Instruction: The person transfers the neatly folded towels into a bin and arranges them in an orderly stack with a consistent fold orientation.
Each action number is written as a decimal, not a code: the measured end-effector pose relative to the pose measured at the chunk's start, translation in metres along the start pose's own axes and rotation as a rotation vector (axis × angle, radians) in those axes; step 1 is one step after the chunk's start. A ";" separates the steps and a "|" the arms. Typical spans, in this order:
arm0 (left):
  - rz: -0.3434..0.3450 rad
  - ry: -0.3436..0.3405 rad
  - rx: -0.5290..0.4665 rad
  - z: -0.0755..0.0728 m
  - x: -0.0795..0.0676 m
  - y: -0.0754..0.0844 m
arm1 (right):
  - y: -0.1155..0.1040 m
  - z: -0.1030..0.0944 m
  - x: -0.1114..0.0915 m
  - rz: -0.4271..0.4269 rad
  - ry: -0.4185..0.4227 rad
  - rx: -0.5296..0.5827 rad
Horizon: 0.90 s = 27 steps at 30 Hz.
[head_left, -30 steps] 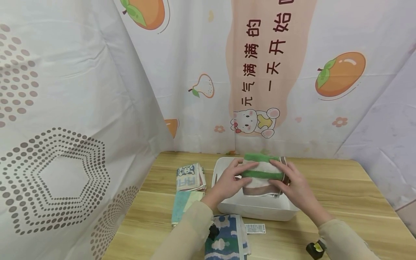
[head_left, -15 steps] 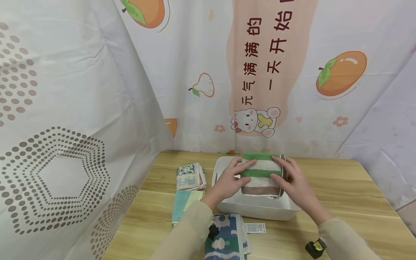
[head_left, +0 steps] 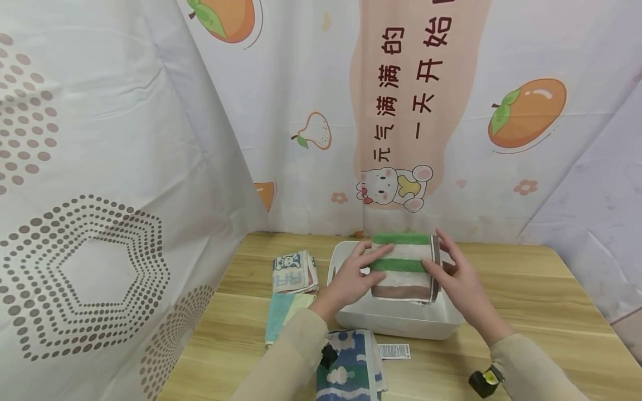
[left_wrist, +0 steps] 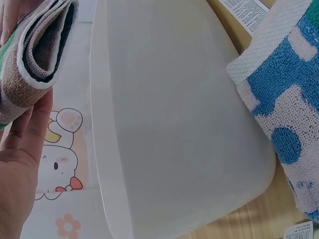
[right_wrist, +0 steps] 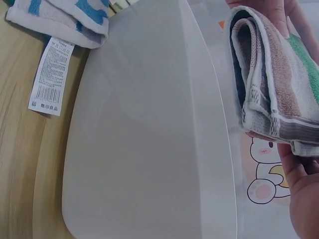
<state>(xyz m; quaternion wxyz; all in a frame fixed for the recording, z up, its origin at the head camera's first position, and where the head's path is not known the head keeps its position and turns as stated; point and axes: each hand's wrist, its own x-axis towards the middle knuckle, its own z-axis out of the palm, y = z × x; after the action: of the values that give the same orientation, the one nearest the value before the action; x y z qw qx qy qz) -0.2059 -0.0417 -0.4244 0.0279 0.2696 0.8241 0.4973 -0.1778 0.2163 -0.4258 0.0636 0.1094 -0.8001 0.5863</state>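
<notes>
Gripped by left hand [head_left: 351, 278] and right hand [head_left: 462, 284]: towel [head_left: 401, 266], above the bin [head_left: 396, 322]
Nearest, a blue cloth [head_left: 347, 367] lies before the bin; beyond, the right forefinger [head_left: 448, 243] has left the towel's front and now points up by its edge

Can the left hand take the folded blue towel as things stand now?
Probably not at once: the left hand helps the right hand hold the striped towel above the white bin. Once freed, it could likely reach the blue towel; nothing seen lies on it.
</notes>
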 end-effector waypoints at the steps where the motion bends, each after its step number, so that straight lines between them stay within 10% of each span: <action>1: 0.000 0.001 -0.003 0.000 0.000 0.000 | 0.000 0.000 0.000 0.016 -0.001 0.015; 27: 0.010 0.009 0.012 -0.005 0.003 -0.006 | -0.002 -0.009 0.005 0.197 -0.105 0.169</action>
<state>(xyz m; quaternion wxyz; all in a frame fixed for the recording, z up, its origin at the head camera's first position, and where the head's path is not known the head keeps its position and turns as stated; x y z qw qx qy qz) -0.2121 -0.0467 -0.4264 0.0198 0.2716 0.8259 0.4937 -0.1828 0.2234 -0.4201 -0.0458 0.0656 -0.7571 0.6484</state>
